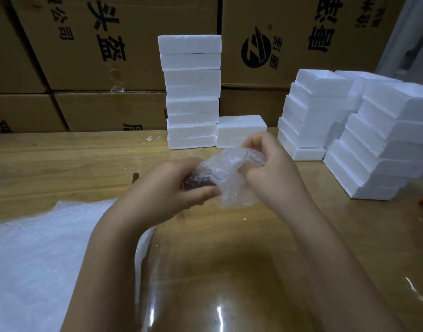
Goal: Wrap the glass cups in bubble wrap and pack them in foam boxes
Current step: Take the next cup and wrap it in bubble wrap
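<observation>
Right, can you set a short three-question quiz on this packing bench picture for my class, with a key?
1. True or false: the left hand and the right hand both grip the bubble-wrapped cup.
2. Where does the spare bubble wrap lie? A: on the near left of the table. B: on the floor. C: inside a carton.
3. Fill in: the single foam box stands just to the ____ of the tall foam stack.

Key: 1 true; 2 A; 3 right.
</observation>
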### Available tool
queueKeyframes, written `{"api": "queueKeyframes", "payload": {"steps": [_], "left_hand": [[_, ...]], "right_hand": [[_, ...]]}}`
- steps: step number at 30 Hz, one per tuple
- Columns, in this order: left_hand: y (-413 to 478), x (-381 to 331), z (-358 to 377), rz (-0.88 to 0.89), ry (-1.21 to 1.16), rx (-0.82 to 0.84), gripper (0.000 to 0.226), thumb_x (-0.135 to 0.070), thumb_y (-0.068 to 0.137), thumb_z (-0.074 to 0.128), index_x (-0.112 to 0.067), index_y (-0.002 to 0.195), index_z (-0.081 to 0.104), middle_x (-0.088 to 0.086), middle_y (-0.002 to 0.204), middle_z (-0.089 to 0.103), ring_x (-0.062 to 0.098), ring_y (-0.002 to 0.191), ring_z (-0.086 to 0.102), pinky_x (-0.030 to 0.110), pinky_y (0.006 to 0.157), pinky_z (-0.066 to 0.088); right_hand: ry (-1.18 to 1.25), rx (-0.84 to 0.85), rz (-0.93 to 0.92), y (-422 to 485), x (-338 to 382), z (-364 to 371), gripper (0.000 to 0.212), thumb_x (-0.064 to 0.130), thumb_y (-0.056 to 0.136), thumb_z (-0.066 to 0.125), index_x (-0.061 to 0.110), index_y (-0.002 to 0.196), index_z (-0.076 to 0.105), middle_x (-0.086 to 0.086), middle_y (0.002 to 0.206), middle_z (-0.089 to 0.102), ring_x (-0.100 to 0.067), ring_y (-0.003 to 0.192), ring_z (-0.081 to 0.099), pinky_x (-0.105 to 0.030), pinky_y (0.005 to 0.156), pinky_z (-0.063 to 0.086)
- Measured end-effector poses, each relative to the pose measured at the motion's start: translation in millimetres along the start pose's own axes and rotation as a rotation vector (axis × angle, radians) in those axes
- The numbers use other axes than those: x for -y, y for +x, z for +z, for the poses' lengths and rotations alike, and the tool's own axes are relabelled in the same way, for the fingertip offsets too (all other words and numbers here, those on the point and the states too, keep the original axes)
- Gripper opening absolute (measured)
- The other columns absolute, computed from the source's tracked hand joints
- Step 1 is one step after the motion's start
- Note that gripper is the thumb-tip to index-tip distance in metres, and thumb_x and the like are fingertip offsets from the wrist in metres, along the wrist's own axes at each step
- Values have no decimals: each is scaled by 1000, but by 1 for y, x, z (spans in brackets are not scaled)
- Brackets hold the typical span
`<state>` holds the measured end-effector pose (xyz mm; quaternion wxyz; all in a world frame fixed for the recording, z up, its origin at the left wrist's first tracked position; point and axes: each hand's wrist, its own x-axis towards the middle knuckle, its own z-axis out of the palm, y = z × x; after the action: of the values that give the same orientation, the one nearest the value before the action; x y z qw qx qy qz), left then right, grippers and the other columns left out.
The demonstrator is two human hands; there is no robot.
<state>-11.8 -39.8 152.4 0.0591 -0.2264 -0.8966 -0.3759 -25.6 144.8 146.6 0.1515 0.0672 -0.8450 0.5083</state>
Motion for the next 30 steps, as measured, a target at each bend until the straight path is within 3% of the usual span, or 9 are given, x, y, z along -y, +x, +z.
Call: {"api": "queueKeyframes", "payload": {"steps": [5, 8, 10, 13, 15, 17, 20, 26, 30], "left_hand": [[-3, -1, -4, 100, 6, -126, 39, -66, 68, 59, -29, 79, 54, -11, 79, 62, 9, 62, 60, 22, 52, 49], [-3, -4, -4, 96, -12, -129, 27, -47, 73, 69, -33, 87, 50, -14, 85, 62, 9, 69, 63, 38, 63, 53], [-4, -6, -2, 94, 37, -137, 30, -39, 70, 63, -37, 95, 47, -18, 85, 62, 6, 70, 64, 43, 66, 53], [-5, -7, 0, 92, -11, -101, 46, -49, 70, 59, -47, 114, 46, -26, 91, 60, 1, 79, 64, 33, 71, 53], [-5, -6, 1, 99, -57, -64, 59, -60, 69, 59, -49, 124, 45, -30, 100, 57, -4, 88, 62, 22, 76, 50], [-1, -6, 3, 93, -32, -56, 67, -68, 66, 59, -43, 127, 48, -27, 108, 58, -4, 93, 61, 26, 78, 53], [4, -8, 10, 65, -14, -124, 54, -58, 68, 60, -37, 118, 59, -16, 91, 66, 4, 74, 64, 42, 69, 55], [2, -13, 10, -7, 146, -222, 38, -48, 77, 48, -40, 112, 59, -9, 73, 67, 10, 63, 63, 42, 60, 53], [6, -21, 16, -34, 637, -302, 41, -49, 84, 32, -29, 109, 58, -13, 62, 36, 14, 67, 40, 27, 46, 23]], "right_hand": [[174, 210, 190, 4, -3, 0, 11, 19, 86, 55, 28, 90, 58, 7, 90, 66, -21, 86, 66, -42, 80, 51], [278, 281, 220, 4, -4, -1, 19, 14, 89, 54, 31, 89, 63, 13, 87, 71, -12, 86, 68, -37, 81, 52], [206, 244, 189, 4, -4, 1, 13, 18, 89, 55, 29, 92, 61, 6, 90, 71, -20, 85, 68, -45, 79, 55], [65, 144, 134, 3, 1, 2, 8, 28, 90, 54, 29, 98, 56, -4, 94, 69, -29, 86, 66, -51, 80, 54], [3, 103, 109, 3, 3, 0, 11, 32, 91, 53, 31, 102, 54, 2, 94, 66, -22, 80, 66, -45, 74, 55], [-80, 70, 78, 1, 3, -2, 8, 33, 92, 51, 32, 100, 51, 10, 92, 61, -13, 73, 62, -35, 66, 53], [-129, 43, 9, -4, 4, 3, 6, 30, 91, 50, 33, 97, 47, 13, 90, 57, -7, 71, 57, -31, 58, 47], [-147, 10, -182, -9, 6, 7, 28, 25, 90, 56, 30, 114, 43, 16, 105, 49, -1, 77, 50, -20, 58, 35], [-154, 55, -202, -11, 9, 7, 39, 32, 87, 59, 31, 121, 39, 14, 111, 47, -1, 82, 53, -17, 60, 41]]}}
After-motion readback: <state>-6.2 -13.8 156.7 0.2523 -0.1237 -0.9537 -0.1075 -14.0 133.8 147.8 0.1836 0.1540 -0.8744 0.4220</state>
